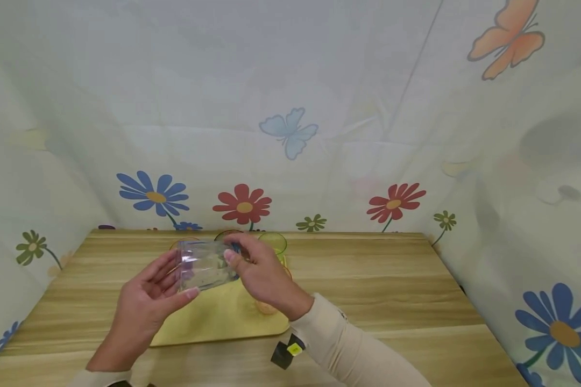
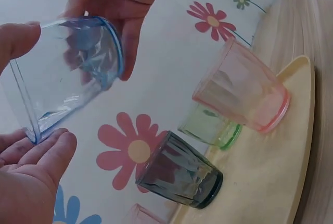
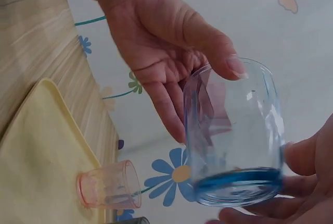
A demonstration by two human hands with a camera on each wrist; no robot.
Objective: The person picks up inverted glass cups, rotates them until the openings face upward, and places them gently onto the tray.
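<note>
Both hands hold a clear blue-tinted cup [image 1: 207, 265] tilted on its side above a pale yellow tray [image 1: 213, 322]. My left hand [image 1: 142, 301] grips the rim end, thumb on one side and fingers on the other. At the thicker blue base, my right hand [image 1: 266, 274] pinches the cup between thumb and fingers. The right wrist view shows the cup's blue base [image 3: 237, 182] close up. On the tray stand a dark grey cup [image 2: 179, 169], a pink cup [image 2: 242, 86] and a green cup [image 2: 210, 125]; my right hand partly covers this group in the head view.
Another pinkish-orange cup [image 3: 109, 185] stands by the tray's far left part. The tray lies on a wood-grain table [image 1: 368, 290]. A white cloth [image 1: 213, 80] printed with flowers and butterflies encloses the back and sides. A black and yellow tag [image 1: 288, 351] is by the right sleeve.
</note>
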